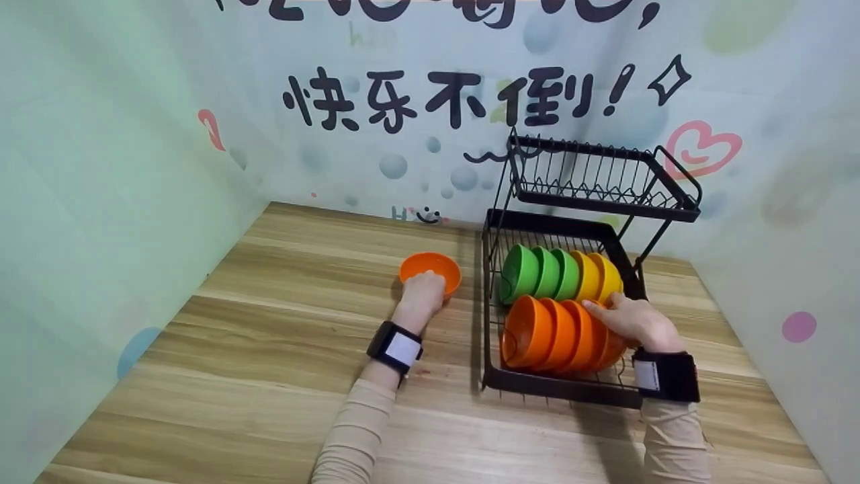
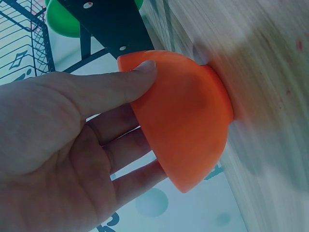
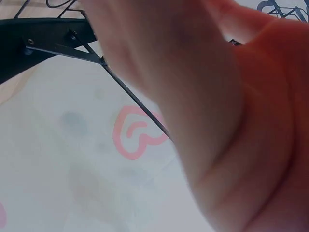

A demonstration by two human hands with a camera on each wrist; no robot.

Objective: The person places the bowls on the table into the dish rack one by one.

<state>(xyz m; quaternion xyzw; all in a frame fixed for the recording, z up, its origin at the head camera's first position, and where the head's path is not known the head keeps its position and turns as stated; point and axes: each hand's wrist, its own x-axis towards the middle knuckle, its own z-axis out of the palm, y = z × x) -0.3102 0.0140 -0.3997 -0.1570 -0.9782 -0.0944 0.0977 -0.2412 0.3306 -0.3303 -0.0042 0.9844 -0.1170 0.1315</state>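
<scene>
On the table left of the rack, an orange bowl [image 1: 430, 261] stands upright. My left hand [image 1: 423, 294] pinches its near rim, the thumb on the outer wall and the other fingers inside, as the left wrist view shows. My right hand [image 1: 635, 319] is at the right end of a row of several orange bowls [image 1: 527, 333] standing on edge in the dish rack [image 1: 564, 384]. Its thumb and fingers grip the upper rim of the endmost orange bowl [image 1: 613, 353]; the fingertips are partly hidden. The right wrist view shows mostly blurred palm.
Behind the orange row, three green bowls [image 1: 521, 272] and two yellow bowls [image 1: 608, 272] stand on edge in the rack. An upper wire tier [image 1: 605, 202] overhangs the rack's back. A printed curtain [image 1: 376, 161] borders the wooden table [image 1: 282, 323].
</scene>
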